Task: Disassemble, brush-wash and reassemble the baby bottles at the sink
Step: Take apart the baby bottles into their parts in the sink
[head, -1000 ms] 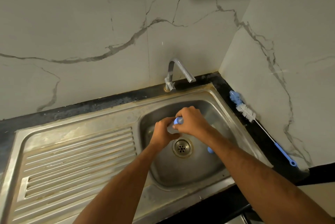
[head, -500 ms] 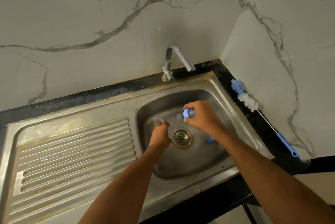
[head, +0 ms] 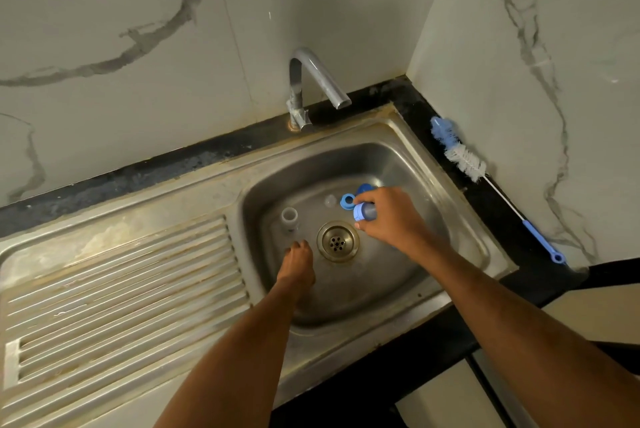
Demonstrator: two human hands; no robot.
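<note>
A clear bottle body (head: 289, 218) stands upright on the sink basin (head: 346, 299) floor, left of the drain (head: 337, 241). My left hand (head: 296, 263) hovers just below it, fingers relaxed and holding nothing. My right hand (head: 388, 219) grips a blue bottle cap part (head: 364, 211) right of the drain. A blue ring (head: 348, 201) and another blue piece (head: 364, 188) lie just beyond its fingers. A small clear round piece (head: 330, 200) rests on the basin floor behind the drain.
A bottle brush (head: 464, 160) with blue and white bristles and a blue handle lies on the black counter (head: 429, 105) along the right wall. The tap (head: 313, 81) stands behind the basin, no water running. A ribbed draining board (head: 117, 285) fills the left.
The two hands have come apart. My left hand set the clear bottle body down on the basin floor and drew back; my right hand moved right with the blue cap part.
</note>
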